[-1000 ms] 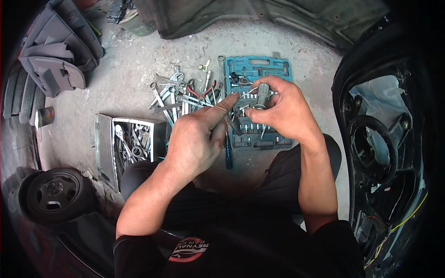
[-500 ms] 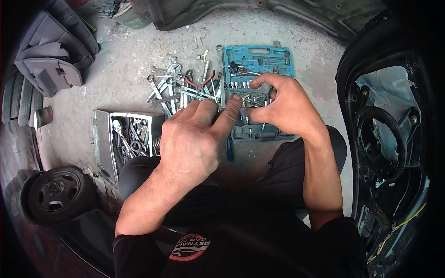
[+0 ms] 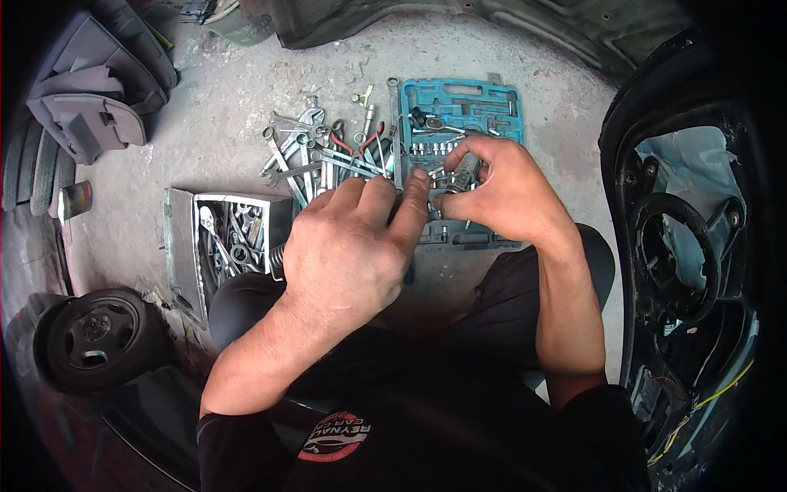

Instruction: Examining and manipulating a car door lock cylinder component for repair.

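My left hand [image 3: 352,242] has curled fingers and its index finger reaches toward my right hand [image 3: 512,193]; what its fingers hold, if anything, is hidden. The right hand grips a grey, ribbed metal cylinder [image 3: 466,174] between thumb and fingers. Both hands are over a blue socket case [image 3: 459,98] with sockets and a ratchet [image 3: 434,124] in it. Left of the case lies a pile of wrenches [image 3: 287,168] and red-handled pliers [image 3: 357,141]. A metal toolbox [image 3: 179,246] full of tools stands beside my left hand, with a coiled metal piece [image 3: 277,261] partly visible there.
A black car door frame [image 3: 623,246] with yellow wiring runs along my right. A wheel [image 3: 98,328] is at lower left; tires [image 3: 41,164] and grey panels [image 3: 90,123] are at upper left. A dark sheet panel [image 3: 492,16] spans the far side of the concrete floor [image 3: 213,98].
Since a second ago, my left hand has turned palm-down, its fingers bending over near the toolbox side. My right hand still grips the cylinder, now lower over the case and partly covering it.
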